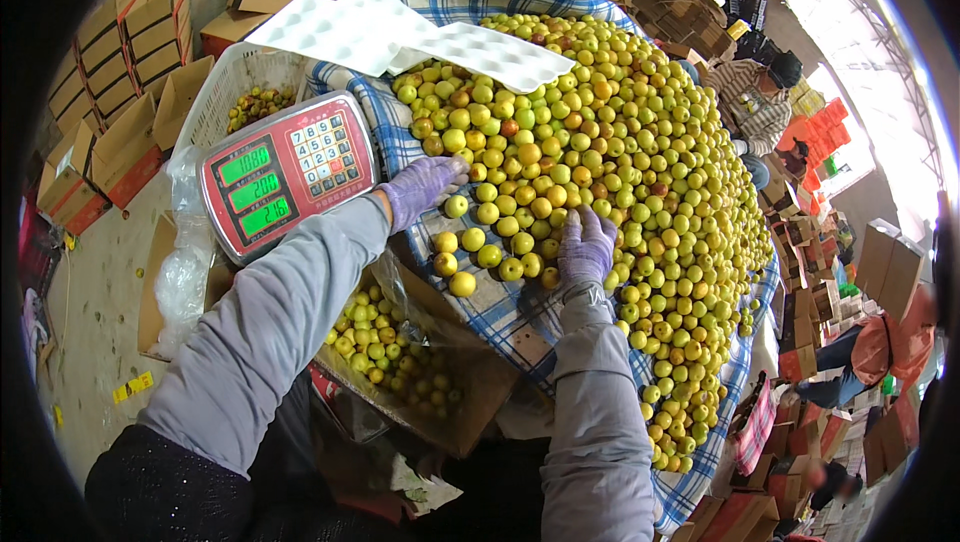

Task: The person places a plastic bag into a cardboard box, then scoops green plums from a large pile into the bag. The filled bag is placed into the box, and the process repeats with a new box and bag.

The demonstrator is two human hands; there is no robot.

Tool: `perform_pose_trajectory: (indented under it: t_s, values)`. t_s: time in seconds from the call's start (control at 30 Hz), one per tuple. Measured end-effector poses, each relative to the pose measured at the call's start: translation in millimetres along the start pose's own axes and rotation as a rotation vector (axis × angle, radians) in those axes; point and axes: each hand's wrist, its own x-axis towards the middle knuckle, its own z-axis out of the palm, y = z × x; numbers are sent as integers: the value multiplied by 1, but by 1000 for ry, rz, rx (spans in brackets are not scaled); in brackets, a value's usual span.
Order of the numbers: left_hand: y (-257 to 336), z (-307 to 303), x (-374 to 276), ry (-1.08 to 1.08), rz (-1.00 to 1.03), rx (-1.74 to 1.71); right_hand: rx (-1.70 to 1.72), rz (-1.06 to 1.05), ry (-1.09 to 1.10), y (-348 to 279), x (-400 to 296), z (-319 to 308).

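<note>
A big heap of small round yellow-green fruit [615, 152], apparently jujubes, some with brown patches, lies on a blue-and-white plaid cloth [510, 317]. My left hand [426, 188], in a purple knit glove, reaches past the scale with its fingertips against the heap's near left edge. Nothing shows in its grasp. My right hand [587, 248], gloved alike, rests among fruit at the heap's near side. Its palm faces down, so whatever is under its fingers is hidden. Several loose fruits [462, 284] lie on the cloth between both hands. Below them, an open cardboard box [480, 399] with a plastic liner holds more fruit.
A red digital scale [289, 174] with lit green displays sits at left. White moulded trays [352, 28] overlap the heap's far edge. Behind the scale, a white plastic crate [217, 96] holds browner fruit. Cartons [120, 144] stand at left. Other people, including one in stripes [750, 99], are at right.
</note>
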Motion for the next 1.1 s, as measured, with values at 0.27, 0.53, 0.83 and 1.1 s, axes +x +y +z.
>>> perform_pose_trajectory:
  t_s: [0.27,0.53,0.83,1.1]
  values:
    - [-2,23,10,-155,-81,113,116,157,45,51,15,-16]
    - [-15,19,22,-57,-68,130,162,-140,-108,13,-3,13]
    - [37,17,-45,139,174,492,188,-455,70,-41,-15,-29]
    - [-22,-3,-123,-492,-45,1755,-520,-566,-1162,-132,-166,-37]
